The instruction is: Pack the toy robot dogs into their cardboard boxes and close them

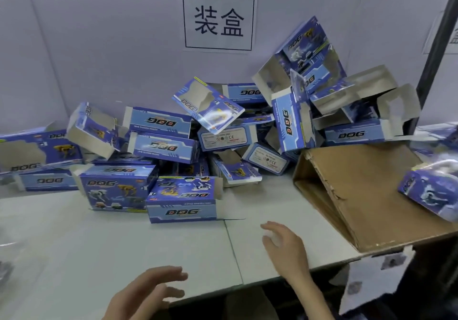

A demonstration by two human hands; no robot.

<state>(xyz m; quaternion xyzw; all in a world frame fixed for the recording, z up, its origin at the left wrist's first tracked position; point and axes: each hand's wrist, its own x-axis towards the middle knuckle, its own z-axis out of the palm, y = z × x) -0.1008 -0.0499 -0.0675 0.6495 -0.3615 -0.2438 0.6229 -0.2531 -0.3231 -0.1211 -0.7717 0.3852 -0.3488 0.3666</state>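
I saw a white sign (218,18) bearing two black characters on the pale wall (99,34). A brown carton (359,183) lay open on the grey table (111,245), near a dark post (437,39); a paper label (376,282), perhaps, hung below.

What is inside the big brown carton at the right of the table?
The brown carton shows bare cardboard and one blurred blue toy box at its right. What lies under that box, and past the picture's edge, cannot be seen.
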